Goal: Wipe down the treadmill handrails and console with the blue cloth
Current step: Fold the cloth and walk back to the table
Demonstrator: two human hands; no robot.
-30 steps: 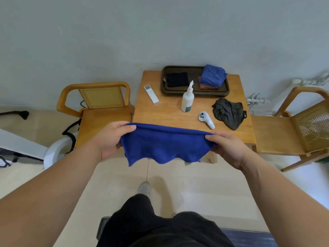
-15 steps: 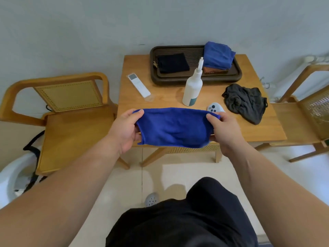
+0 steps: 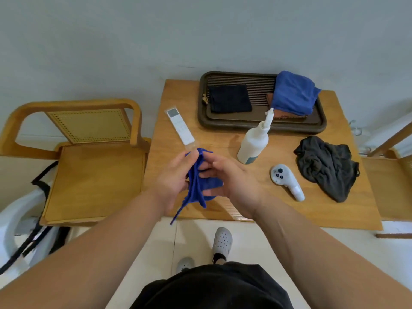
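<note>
**Cloth folded between the hands**

The hands have been brought together since the earlier frame, and the cloth [image 3: 196, 186], then stretched wide, is now folded double. It is pinched at its top by the left hand [image 3: 176, 175] and right hand [image 3: 234, 181] over the table's [image 3: 223, 143] near left edge. Its long axis hangs downward between the palms, equally close to both.

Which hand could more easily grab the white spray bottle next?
Probably the right hand: the spray bottle stands on its side, and the left hand also grips the blue cloth.
</note>
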